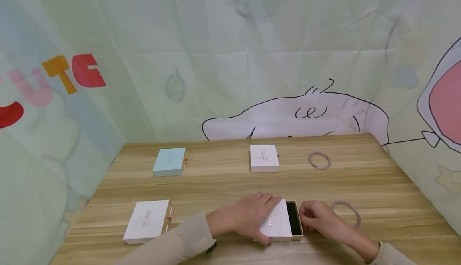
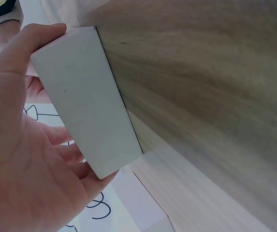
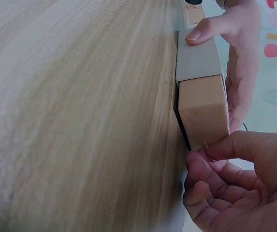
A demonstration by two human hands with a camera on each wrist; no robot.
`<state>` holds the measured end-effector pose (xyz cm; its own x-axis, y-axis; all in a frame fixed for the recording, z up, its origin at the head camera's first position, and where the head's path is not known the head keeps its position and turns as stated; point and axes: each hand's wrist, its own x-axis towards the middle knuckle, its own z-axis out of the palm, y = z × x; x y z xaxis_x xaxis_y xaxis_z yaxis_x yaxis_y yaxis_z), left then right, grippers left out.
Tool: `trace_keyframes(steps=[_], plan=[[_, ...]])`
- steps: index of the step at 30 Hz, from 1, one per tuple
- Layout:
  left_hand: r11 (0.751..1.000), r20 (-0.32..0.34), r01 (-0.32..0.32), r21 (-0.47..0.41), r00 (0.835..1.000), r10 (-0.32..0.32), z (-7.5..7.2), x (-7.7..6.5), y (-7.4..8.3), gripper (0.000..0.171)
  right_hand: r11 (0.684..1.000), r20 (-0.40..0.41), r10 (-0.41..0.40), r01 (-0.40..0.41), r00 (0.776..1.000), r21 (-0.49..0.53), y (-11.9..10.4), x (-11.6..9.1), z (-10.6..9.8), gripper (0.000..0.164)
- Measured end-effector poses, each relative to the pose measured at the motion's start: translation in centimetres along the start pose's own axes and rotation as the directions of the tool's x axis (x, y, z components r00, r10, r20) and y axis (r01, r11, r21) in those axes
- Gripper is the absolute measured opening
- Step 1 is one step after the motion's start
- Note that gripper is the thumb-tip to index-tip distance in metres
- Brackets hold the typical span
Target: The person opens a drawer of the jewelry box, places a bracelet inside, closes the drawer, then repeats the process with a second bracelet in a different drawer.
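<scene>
My left hand (image 1: 248, 217) grips the white sleeve of a drawer-style gift box (image 1: 279, 221), thumb on the near side and fingers over the far side. In the left wrist view, the box's blank white side (image 2: 87, 101) lies between thumb and fingers. The drawer (image 1: 294, 219), lined in dark material, sticks partly out to the right. At the drawer's tan end (image 3: 203, 111), my right hand (image 1: 322, 219) pinches what looks like a small pull tab, mostly hidden by the fingertips. Just right of that hand lies a greyish-pink bangle (image 1: 358, 218), partly behind the wrist.
Another bangle (image 1: 309, 159) lies at the back right. A white box (image 1: 264, 157) stands at the back middle, a light-blue box (image 1: 170, 160) at the back left, and another white box (image 1: 147, 220) at the front left. Printed cloth (image 1: 144, 57) hangs around the wooden table (image 1: 216, 185).
</scene>
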<state>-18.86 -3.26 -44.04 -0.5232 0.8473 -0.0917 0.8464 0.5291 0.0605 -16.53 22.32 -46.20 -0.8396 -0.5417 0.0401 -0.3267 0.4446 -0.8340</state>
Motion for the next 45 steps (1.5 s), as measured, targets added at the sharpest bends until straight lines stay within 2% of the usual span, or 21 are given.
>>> trace_keyframes(steps=[11, 19, 27, 37, 45], plan=[[1.000, 0.007, 0.008, -0.007, 1.000, -0.008, 0.11, -0.04, 0.10, 0.105, 1.000, -0.004, -0.029, 0.029, 1.000, 0.004, 0.28, -0.14, 0.09, 0.017], [1.000, 0.006, 0.006, -0.004, 1.000, -0.006, 0.20, -0.06, 0.09, 0.105, 1.000, -0.005, -0.005, 0.005, 1.000, -0.001, 0.19, -0.22, 0.11, 0.016], [0.999, 0.010, 0.002, -0.041, 1.000, -0.002, 0.15, -0.10, 0.03, 0.105, 1.000, 0.005, -0.009, 0.009, 1.000, 0.008, 0.22, -0.20, -0.08, 0.016], [1.000, 0.006, 0.001, -0.001, 1.000, -0.001, 0.03, -0.08, 0.06, 0.105, 1.000, 0.009, -0.003, 0.003, 1.000, 0.001, 0.30, -0.20, -0.22, 0.016], [1.000, 0.017, 0.003, -0.016, 1.000, -0.003, -0.07, -0.08, 0.00, 0.105, 1.000, 0.009, 0.013, -0.013, 1.000, -0.002, 0.39, -0.22, -0.32, 0.016]])
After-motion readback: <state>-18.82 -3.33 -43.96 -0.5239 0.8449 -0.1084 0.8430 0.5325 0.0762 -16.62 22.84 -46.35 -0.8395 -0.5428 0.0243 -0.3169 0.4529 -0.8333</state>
